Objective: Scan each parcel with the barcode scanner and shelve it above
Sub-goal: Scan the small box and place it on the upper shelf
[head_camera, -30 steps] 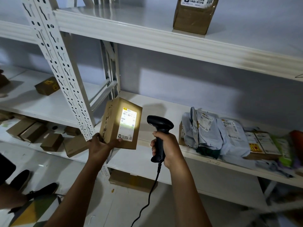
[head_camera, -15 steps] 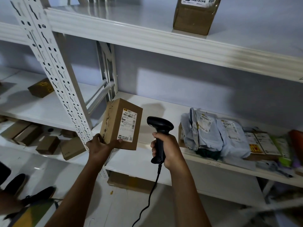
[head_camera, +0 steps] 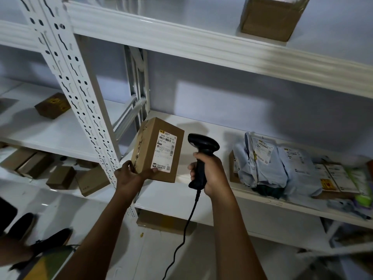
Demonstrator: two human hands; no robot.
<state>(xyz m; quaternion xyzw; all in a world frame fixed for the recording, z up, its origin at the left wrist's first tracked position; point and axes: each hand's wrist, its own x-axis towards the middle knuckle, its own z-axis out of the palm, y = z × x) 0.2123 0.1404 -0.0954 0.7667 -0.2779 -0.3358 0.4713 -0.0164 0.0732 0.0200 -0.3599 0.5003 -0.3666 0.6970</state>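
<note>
Parcel (head_camera: 159,150), a brown cardboard box, is held upright in the air in front of the middle shelf (head_camera: 222,142), its white label (head_camera: 164,150) turned toward the barcode scanner (head_camera: 201,147) just beside it. The left hand (head_camera: 131,175) grips the box at its lower left corner, with the thumb laid across the bottom of the front face and the fingers (head_camera: 129,165) curled up the side. The right hand (head_camera: 211,172) is wrapped round the scanner's handle, the head aimed left at the label and the cable (head_camera: 187,225) hanging below. This looks like the scanning step. No beam shows on the label, so I cannot tell whether the read has registered. If it has, the next move calls for lifting the box clear of the upper shelf (head_camera: 201,43) edge and setting it flat up there, probably near the cardboard box (head_camera: 268,19) already standing on it, while keeping the scanner and its cable out of the way. The trigger finger is hidden behind the handle, the back of the parcel and most of the left fingers are out of sight, and the label print is too small to read fully. More waiting parcels, a heap of grey mailer bags (head_camera: 272,166), blur toward the right edge, and the box above is cut off by the frame.
</note>
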